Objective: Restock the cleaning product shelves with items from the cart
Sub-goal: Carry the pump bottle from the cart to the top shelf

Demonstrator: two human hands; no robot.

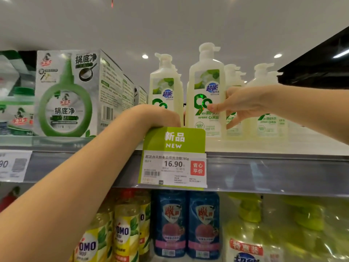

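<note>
On the top shelf, R hand held the front pump bottle upright, thumb across the label, fingers wrapped round its far side. L hand sat bent at the wrist against the base of a 2nd pump bottle just left of it. Its fingers were hidden behind bottle & tag, so grip couldn't be told. Directly below L hand, a green NEW tag stood over a 16.90 price label on the shelf rail. More pump bottles stood behind & to the right. Green-white boxes stood at left. On the shelf below were yellow OMO bottles & blue bottles.
</note>
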